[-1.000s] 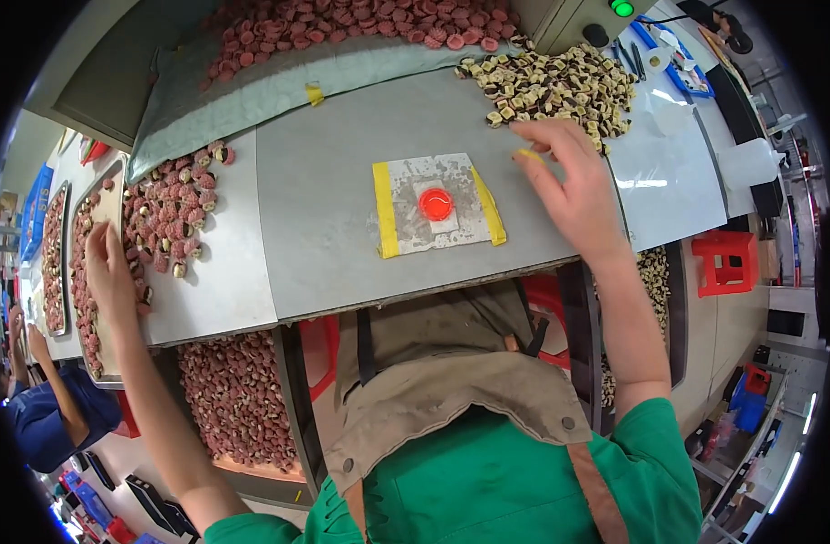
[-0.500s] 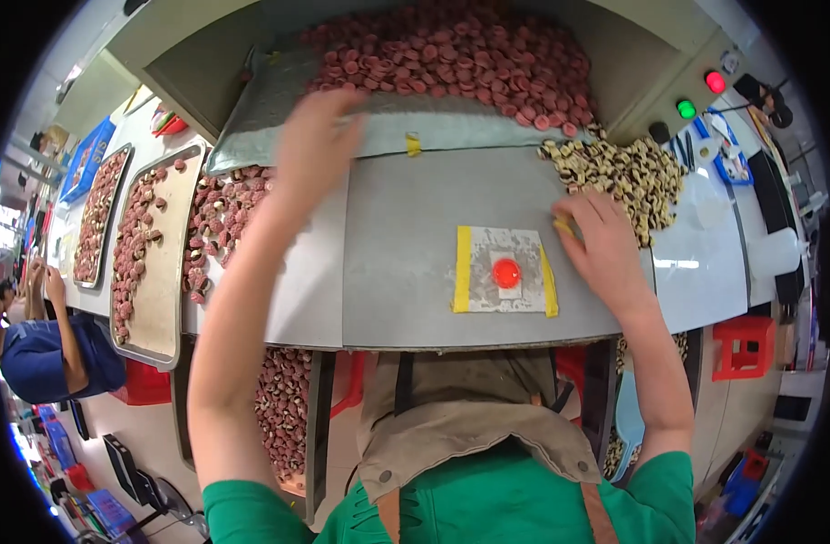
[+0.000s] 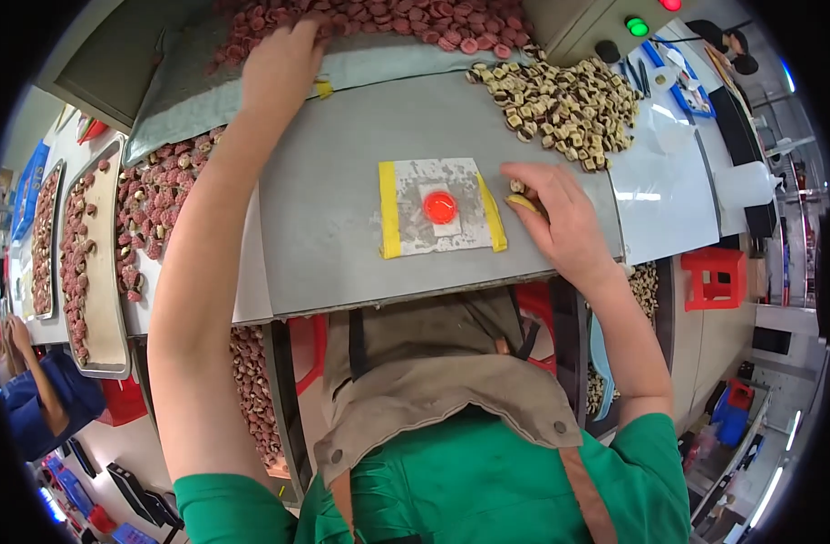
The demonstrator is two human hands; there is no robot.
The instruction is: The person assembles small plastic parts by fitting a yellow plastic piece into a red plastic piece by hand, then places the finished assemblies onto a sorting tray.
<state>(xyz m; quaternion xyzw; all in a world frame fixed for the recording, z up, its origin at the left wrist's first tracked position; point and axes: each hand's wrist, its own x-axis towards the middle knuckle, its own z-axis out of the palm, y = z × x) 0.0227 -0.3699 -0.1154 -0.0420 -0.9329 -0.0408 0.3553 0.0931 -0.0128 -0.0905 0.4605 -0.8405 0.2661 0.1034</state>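
My left hand (image 3: 283, 68) reaches to the front edge of a heap of pink cup-shaped pieces (image 3: 392, 16). Its fingers curl down, with their tips at a pink piece; they partly hide what is between them. My right hand (image 3: 564, 218) is just right of a white square pad (image 3: 406, 228), pinching a small cream-and-dark piece (image 3: 517, 186) between finger and thumb. The thumb wears a yellow cover. On the pad, held down by yellow tape strips, sits a bright red round holder (image 3: 440, 208).
Beyond my right hand lies a heap of cream-and-dark pieces (image 3: 560, 104). At left are assembled pink pieces (image 3: 156, 204) and a metal tray (image 3: 109, 313). A grey cushion (image 3: 184, 100) borders the pink heap. A white bottle (image 3: 746, 184) stands right. Another person (image 3: 48, 399) works far left.
My left hand has moved forward to the pink heap. The right hand has drawn back from the cream-and-dark heap, and a piece now shows in its fingers. The whole view has shifted.
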